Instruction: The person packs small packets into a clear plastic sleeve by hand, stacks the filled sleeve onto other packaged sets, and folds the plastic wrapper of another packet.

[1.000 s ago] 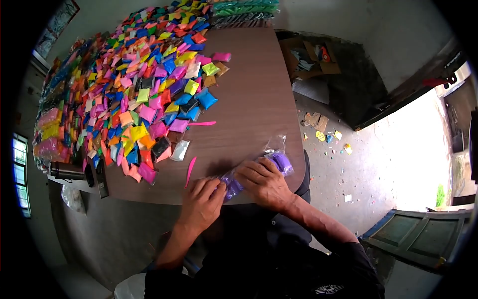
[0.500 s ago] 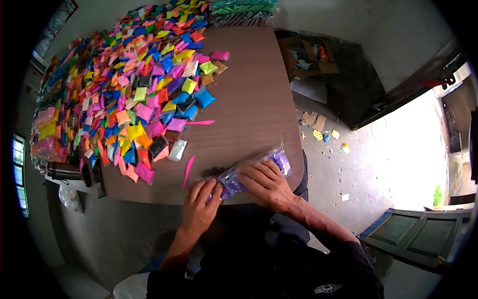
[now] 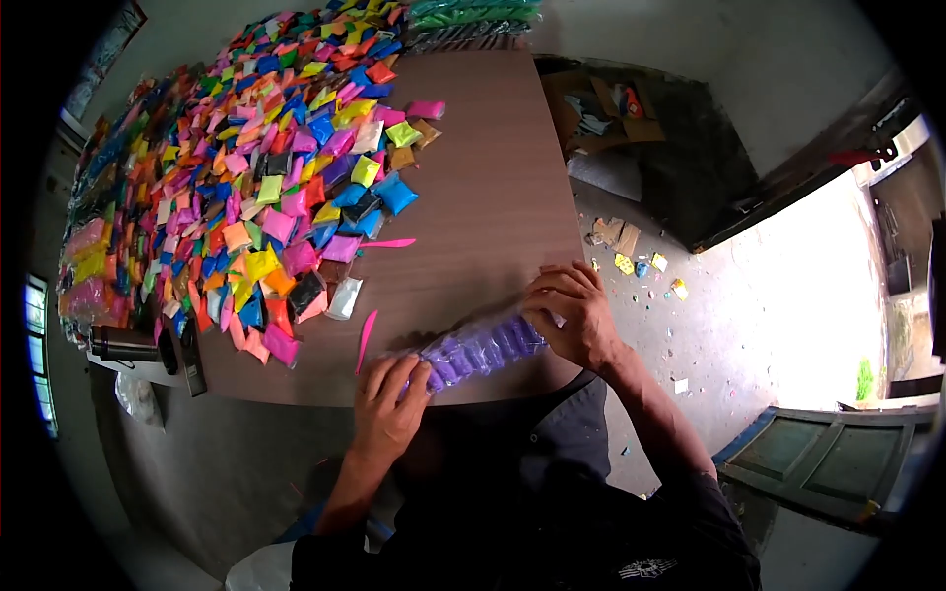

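A long clear plastic bag with a row of purple packets (image 3: 481, 353) in it lies slanted along the table's near edge. At its lower left end, my left hand (image 3: 392, 399) has its fingers closed on the plastic. My right hand (image 3: 572, 313) grips the upper right end, fingers bent over it; the fingertips are partly hidden. Left of the bag lies a pink plastic knife (image 3: 367, 340). Another pink plastic knife (image 3: 390, 243) lies farther up, beside the heap of small coloured packets (image 3: 286, 187).
The brown table (image 3: 483, 177) carries the heap on its left side. Green bags (image 3: 476, 12) are stacked at the far end. A dark cylindrical flask (image 3: 123, 343) lies at the left edge. On the floor to the right are an open cardboard box (image 3: 616, 108) and scraps.
My right hand has moved up and to the right along the bag, uncovering the purple row, which now lies stretched out straighter. My left hand stays at the lower left end.
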`<state>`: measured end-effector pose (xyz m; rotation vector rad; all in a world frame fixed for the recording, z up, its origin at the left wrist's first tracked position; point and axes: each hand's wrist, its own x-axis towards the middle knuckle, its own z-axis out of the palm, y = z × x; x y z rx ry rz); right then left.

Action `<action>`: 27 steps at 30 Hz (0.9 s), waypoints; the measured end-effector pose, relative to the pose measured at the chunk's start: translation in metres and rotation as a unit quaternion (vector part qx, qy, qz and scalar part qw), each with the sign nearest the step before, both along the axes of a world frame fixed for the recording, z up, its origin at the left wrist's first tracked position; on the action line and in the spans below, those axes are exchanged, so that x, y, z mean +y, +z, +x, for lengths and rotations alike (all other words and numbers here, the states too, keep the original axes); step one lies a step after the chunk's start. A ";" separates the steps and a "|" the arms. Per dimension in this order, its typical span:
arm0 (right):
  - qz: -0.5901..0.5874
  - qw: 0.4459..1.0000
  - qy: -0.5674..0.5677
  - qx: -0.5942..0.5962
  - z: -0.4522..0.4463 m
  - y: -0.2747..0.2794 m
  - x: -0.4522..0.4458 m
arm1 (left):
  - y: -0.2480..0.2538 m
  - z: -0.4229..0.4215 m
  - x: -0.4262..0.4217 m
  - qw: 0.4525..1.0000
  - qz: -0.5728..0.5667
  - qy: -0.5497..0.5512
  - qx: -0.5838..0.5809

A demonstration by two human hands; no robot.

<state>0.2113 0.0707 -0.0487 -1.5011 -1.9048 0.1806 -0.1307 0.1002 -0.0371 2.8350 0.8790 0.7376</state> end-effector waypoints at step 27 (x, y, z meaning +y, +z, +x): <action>0.056 0.996 0.062 -0.031 0.012 -0.022 -0.054 | 0.008 -0.012 0.004 0.997 0.026 0.024 0.066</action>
